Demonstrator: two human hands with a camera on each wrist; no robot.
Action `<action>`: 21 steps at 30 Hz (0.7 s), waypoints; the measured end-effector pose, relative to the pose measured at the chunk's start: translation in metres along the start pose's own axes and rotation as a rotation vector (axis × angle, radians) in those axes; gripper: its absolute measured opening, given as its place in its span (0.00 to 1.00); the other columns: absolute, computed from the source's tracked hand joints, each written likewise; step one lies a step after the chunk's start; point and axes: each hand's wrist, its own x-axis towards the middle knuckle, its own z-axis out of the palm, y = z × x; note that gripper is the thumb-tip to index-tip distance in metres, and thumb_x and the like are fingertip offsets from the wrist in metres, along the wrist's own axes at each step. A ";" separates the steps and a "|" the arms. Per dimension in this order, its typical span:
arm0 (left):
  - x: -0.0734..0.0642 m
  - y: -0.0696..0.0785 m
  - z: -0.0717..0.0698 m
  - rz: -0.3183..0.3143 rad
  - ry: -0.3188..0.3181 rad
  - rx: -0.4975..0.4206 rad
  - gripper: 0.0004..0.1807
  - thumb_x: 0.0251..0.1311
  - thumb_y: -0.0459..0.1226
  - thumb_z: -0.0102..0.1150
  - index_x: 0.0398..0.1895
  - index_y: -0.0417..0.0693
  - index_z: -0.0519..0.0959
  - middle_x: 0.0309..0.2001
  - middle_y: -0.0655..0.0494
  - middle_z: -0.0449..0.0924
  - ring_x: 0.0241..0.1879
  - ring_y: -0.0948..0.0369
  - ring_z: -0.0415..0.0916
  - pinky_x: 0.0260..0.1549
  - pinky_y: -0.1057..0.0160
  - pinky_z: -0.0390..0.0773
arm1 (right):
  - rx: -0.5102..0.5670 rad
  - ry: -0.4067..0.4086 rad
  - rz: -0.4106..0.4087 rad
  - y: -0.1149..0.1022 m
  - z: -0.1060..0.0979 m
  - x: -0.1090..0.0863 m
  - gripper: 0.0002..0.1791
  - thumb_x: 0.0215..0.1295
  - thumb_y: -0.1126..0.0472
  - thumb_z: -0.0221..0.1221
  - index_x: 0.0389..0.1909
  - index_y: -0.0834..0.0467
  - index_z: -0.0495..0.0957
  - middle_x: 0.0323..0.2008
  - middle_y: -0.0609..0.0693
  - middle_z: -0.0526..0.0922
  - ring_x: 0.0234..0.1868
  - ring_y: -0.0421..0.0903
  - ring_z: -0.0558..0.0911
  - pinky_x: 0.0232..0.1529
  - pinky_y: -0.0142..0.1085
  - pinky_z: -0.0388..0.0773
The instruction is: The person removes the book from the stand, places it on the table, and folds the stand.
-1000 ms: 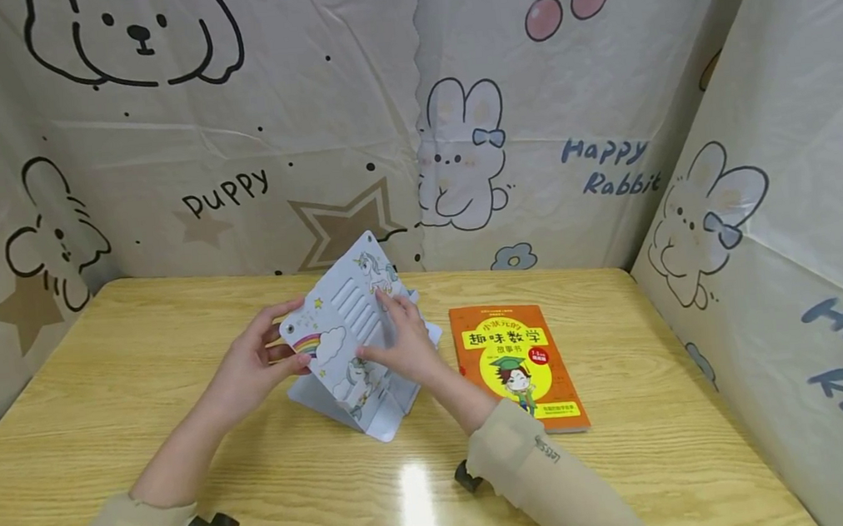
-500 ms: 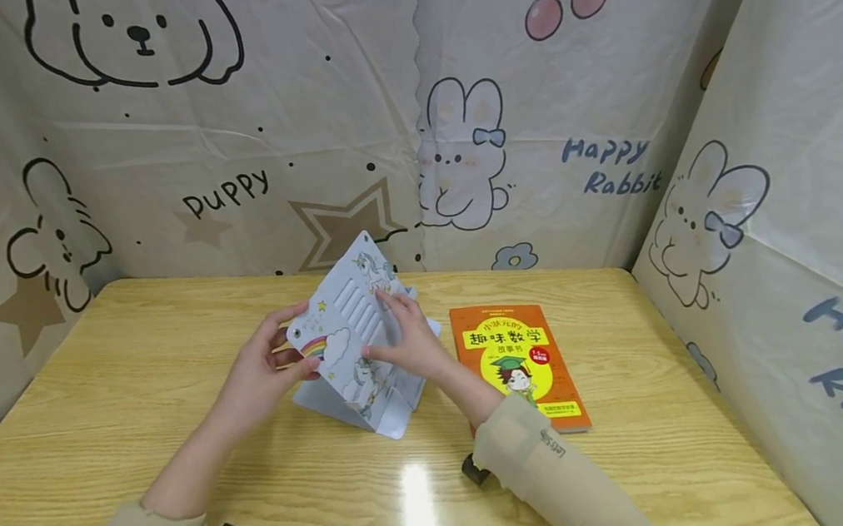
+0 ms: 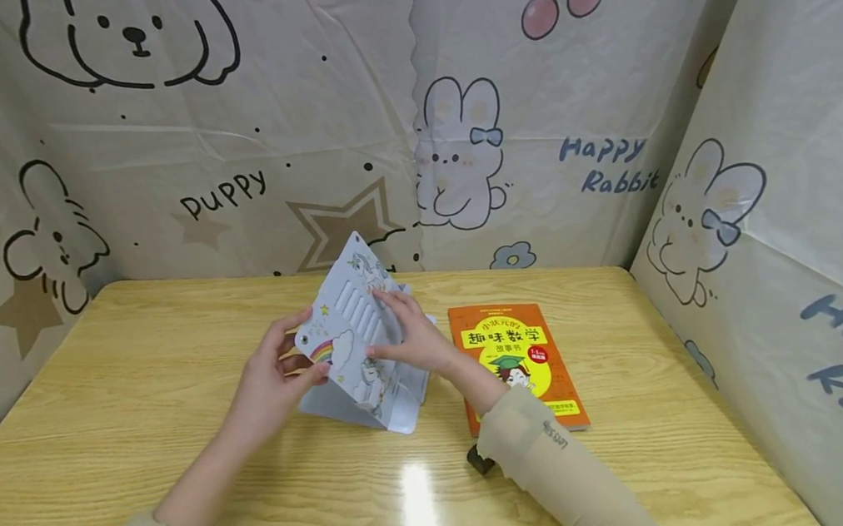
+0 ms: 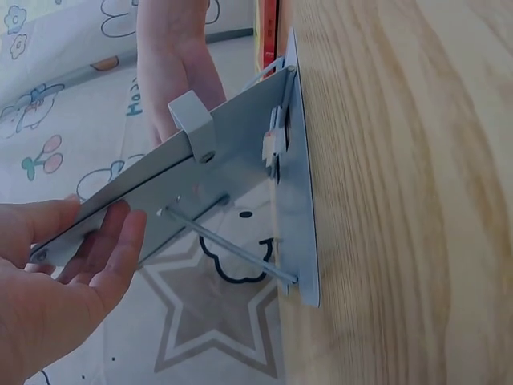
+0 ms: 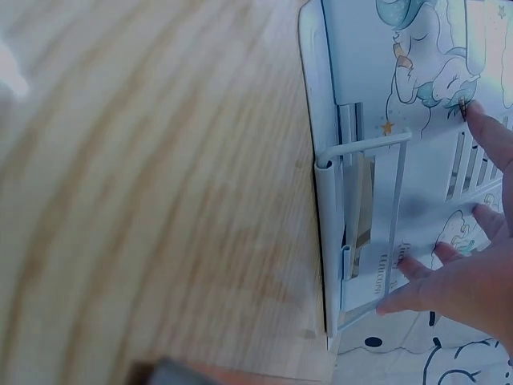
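Note:
A pale blue metal book stand [image 3: 347, 358] with unicorns, a rainbow and slots stands on the table, its panel tilted up from a base plate. My left hand [image 3: 275, 374] pinches the panel's left corner, thumb on the printed face and fingers behind it. Spread across the printed face are the fingers of my right hand [image 3: 415, 337], which touch it near the slots. In the left wrist view, a wire strut [image 4: 228, 243] props the back of the panel from the base. A wire page holder [image 5: 398, 216] shows at the lower front in the right wrist view.
An orange book [image 3: 505, 322] with a cartoon figure lies flat to the right of the stand, partly behind the right forearm. A patterned cloth [image 3: 346, 94] hangs behind and beside the wooden table [image 3: 137, 363].
The stand has turned and shifted slightly to the right, with my left hand following on its corner. My right hand stays against the panel and moves slightly right.

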 end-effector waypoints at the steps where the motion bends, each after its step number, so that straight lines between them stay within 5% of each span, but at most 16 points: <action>1: -0.001 0.001 0.001 -0.001 0.004 -0.001 0.36 0.55 0.22 0.60 0.67 0.44 0.60 0.49 0.35 0.73 0.34 0.64 0.78 0.33 0.65 0.84 | -0.001 -0.006 -0.003 0.001 -0.001 0.001 0.50 0.54 0.49 0.68 0.74 0.43 0.49 0.73 0.57 0.46 0.71 0.59 0.53 0.66 0.57 0.58; 21: -0.009 0.005 0.015 -0.011 0.084 0.088 0.37 0.53 0.21 0.61 0.66 0.45 0.60 0.49 0.38 0.74 0.35 0.56 0.79 0.35 0.70 0.82 | 0.011 -0.084 -0.034 0.007 -0.006 0.006 0.49 0.54 0.47 0.67 0.73 0.37 0.49 0.74 0.52 0.45 0.73 0.54 0.50 0.68 0.57 0.55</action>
